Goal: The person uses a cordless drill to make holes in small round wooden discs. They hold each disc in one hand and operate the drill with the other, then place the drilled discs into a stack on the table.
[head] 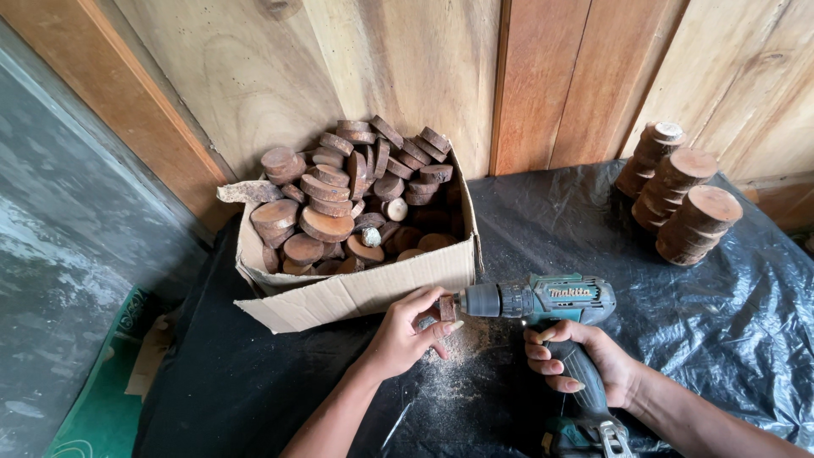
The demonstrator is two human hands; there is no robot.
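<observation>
Drilling step in hand: left hand (407, 326) pinches a small wood slice (447, 307) upright vs. the chuck of the teal cordless drill (543, 301), over sawdust (462, 343) on the plastic-covered desk (721, 331). Right hand (581, 360) is wrapped on the drill grip. Judging by this, next move needs a steady, straight push w/ fingers off the bit. Cardboard box (356, 293) of slices sits just behind.

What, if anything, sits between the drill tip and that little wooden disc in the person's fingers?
Nothing visible does. The left hand pinches the small wooden disc right against the nose of the teal drill, which the right hand grips. The cardboard box sits just behind, not between.
</observation>
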